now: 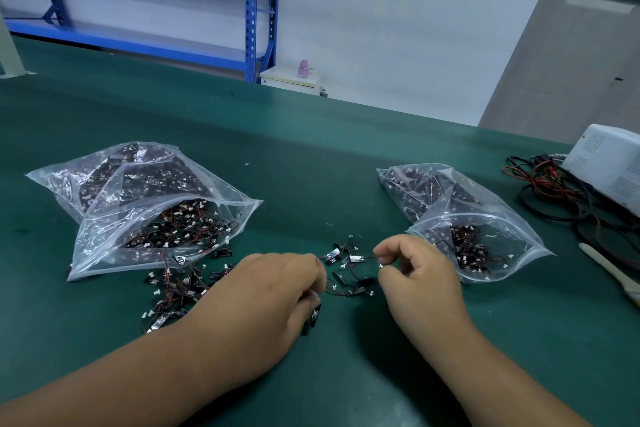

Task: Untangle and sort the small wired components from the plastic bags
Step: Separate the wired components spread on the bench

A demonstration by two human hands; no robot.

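Between the left zip bag point(145, 218) and the right zip bag point(485, 239), I am mid-untangle: my right hand point(419, 274) pinches a white connector point(381, 266), and my left hand point(273, 291) curls round a black module point(313, 317). Next, I judge, comes a slow pull apart. The knot of wired components point(349, 270) lies on the green mat point(311, 166): black tabs, thin leads, white plugs.
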